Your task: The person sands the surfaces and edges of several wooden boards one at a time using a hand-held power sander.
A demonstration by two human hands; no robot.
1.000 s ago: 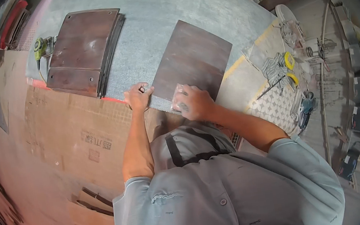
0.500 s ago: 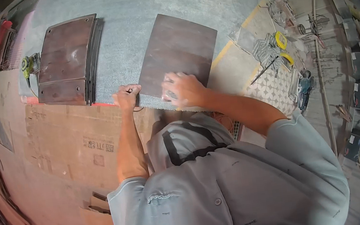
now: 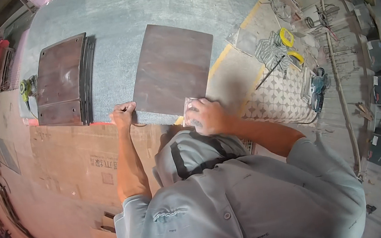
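A flat dark-brown rectangular panel (image 3: 173, 68) lies on the grey-blue worktop in front of me, its surface streaked and dusty. My left hand (image 3: 122, 115) is closed at its near left corner, thumb and fingers pinching the corner. My right hand (image 3: 209, 116) is at the near edge, toward the right corner. It grips a small pale-pinkish block (image 3: 189, 105) that looks like a sanding block; the fingers cover much of it. The block touches the panel's near edge, or nearly so; the exact contact is hard to make out.
A stack of brown panels with corner holes (image 3: 61, 81) stands at the left, beside a green power tool (image 3: 25, 88). To the right lie striped cloth (image 3: 269, 52), a yellow-handled tool (image 3: 287, 37), patterned tile-like sheeting (image 3: 275, 95) and a blue power tool (image 3: 318, 89). Cardboard (image 3: 79, 159) covers the near left.
My right hand has slid the block off the panel's lower face, rightward and toward me, to its near edge. My left hand stays at the corner. The whole view has shifted slightly.
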